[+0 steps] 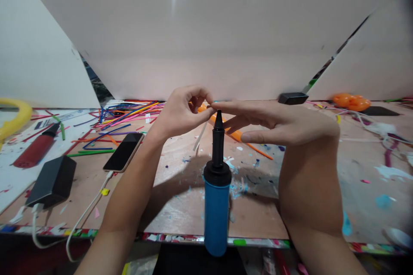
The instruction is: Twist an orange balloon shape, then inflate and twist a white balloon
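Note:
My left hand is closed in a pinch, thumb and fingertips together; what lies between them is hidden. The fingers of my right hand are stretched out with its thumb apart, and its index fingertip touches my left fingertips. Just below that meeting point rises the black nozzle of a blue balloon pump, upright at the table's front edge. Behind my fingers runs a long orange balloon with a thin, uninflated tail; whether it is held I cannot tell. A whitish strip shows below my left hand.
Several uninflated balloons lie scattered at left, near a phone on a white cable, a dark box and a red pump. A small black box and orange balloon bubbles sit at back right. White panels stand behind.

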Tool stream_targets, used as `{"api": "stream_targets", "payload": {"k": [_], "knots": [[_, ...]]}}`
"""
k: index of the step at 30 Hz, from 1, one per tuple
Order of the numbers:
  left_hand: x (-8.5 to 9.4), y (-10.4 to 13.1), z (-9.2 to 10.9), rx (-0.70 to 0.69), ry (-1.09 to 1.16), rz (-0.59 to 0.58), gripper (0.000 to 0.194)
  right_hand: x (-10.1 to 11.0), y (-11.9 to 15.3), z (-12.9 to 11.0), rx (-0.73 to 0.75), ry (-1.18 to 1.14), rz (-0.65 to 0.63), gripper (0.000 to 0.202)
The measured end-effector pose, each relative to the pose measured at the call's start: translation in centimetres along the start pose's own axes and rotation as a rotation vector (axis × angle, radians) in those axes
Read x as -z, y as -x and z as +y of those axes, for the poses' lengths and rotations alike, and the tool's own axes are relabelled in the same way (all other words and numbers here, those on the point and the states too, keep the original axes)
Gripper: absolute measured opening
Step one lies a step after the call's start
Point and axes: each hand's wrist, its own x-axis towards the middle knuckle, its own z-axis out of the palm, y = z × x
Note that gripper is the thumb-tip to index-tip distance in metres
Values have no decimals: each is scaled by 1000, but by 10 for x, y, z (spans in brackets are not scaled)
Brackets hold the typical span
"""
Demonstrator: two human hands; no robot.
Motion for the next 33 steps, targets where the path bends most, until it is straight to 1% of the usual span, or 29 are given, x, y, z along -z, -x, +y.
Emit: {"api": "stream_targets", "payload": {"k": [3, 5, 7, 9, 10, 13, 16, 19, 26, 31, 33], "knots": [[1, 1, 0, 13, 8, 18, 17, -2, 0, -4, 24, 26, -10, 73], [2, 1, 1, 17, 12, 26, 19, -5, 0, -6, 18, 30, 5, 78], [2, 2, 4, -17, 2, 34, 15, -7, -1, -9, -14, 42, 31, 85], [2, 2, 7, -80, -29, 42, 7, -9, -1, -11, -37, 55, 43, 89], [2, 3, 9, -109, -52, 42, 5, -9, -1, -12, -38, 57, 40, 89], [4, 3, 12, -151, -101, 22, 6, -10, -3, -15, -29, 50, 23, 87], [5, 4, 13, -148, -109, -3, 6, -11, -5, -18, -22, 34, 17, 84], [6, 5, 15, -140, -133, 2, 7, -14, -7, -23, -15, 34, 35, 79], [8, 6, 17, -147, -214, 18, 7, -28, -10, -31, -45, 126, 184, 64], [6, 7, 14, -126, -133, -32, 7, -33, -16, -26, -39, 193, 426, 37], [5, 7, 14, -105, -98, -45, 7, -33, -18, -24, -38, 210, 494, 28]]}}
